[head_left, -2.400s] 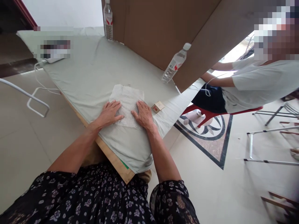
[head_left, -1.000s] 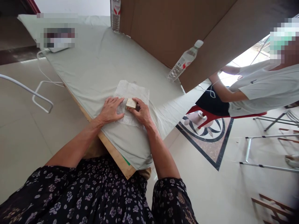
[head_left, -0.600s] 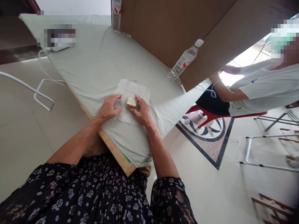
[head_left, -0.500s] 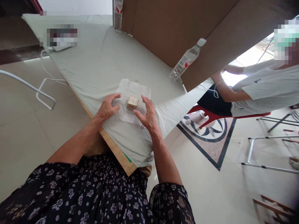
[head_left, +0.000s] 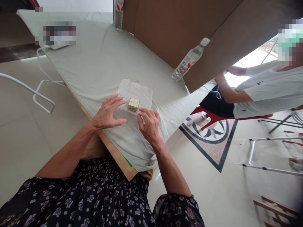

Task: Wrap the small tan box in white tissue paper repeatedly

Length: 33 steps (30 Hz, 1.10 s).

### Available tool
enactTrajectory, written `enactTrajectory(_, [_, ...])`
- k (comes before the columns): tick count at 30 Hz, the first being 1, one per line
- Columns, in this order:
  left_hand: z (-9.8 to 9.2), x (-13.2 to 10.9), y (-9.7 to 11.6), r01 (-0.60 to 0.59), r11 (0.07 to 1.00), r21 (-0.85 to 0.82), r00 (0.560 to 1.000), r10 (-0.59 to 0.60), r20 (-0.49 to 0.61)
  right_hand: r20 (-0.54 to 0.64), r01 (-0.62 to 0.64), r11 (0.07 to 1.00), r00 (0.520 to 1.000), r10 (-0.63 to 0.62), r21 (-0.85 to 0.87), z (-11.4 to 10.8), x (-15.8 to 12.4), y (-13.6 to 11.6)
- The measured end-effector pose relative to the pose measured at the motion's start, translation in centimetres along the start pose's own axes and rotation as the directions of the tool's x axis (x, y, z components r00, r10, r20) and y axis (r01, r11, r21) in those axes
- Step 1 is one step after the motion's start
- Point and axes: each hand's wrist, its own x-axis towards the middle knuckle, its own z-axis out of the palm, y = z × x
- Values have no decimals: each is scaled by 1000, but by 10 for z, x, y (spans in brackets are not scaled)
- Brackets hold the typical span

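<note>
A small tan box with red print [head_left: 133, 104] stands on a sheet of bubble wrap [head_left: 139, 90], which lies on the pale green cloth of the table [head_left: 94, 63]. My left hand [head_left: 107, 112] rests just left of the box, fingers spread and flat, its fingertips on the sheet. My right hand [head_left: 149, 124] is just in front of the box, its fingers curled at the sheet's near edge and seemingly pinching it. Neither hand touches the box.
Brown cardboard panels [head_left: 165, 31] stand along the table's far side, with two water bottles [head_left: 189, 59] [head_left: 118, 12] against them. A white device with a cable [head_left: 56, 46] lies far left. A person in a white shirt [head_left: 260, 88] sits at right. The table's wooden edge [head_left: 113, 154] is near me.
My right hand brought the small box from the table's right onto the sheet, let it go, and drew back to the sheet's near edge. My left hand slid a little toward me.
</note>
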Motion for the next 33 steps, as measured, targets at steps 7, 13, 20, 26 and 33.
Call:
enactTrajectory(7, [20,43,13,115,993,-36,991,-117,-63,78,-169,964,985,156,206,0,43,22])
enactTrajectory(13, [31,60,7,278,895,-350,948,-314,-48,200,-352,760,936,289,546,19,58,41])
enactTrajectory(20, [39,63,3,250,862,-442,946,-314,-78,204,-415,726,908,365,548,28,53,37])
enactTrajectory(26, [47,62,-1,197,869,-453,951,-282,-127,140,-397,795,916,376,460,32,50,34])
enactTrajectory(33, [49,63,2,210,891,-402,943,-294,-159,89,-385,832,919,383,400,38,48,35])
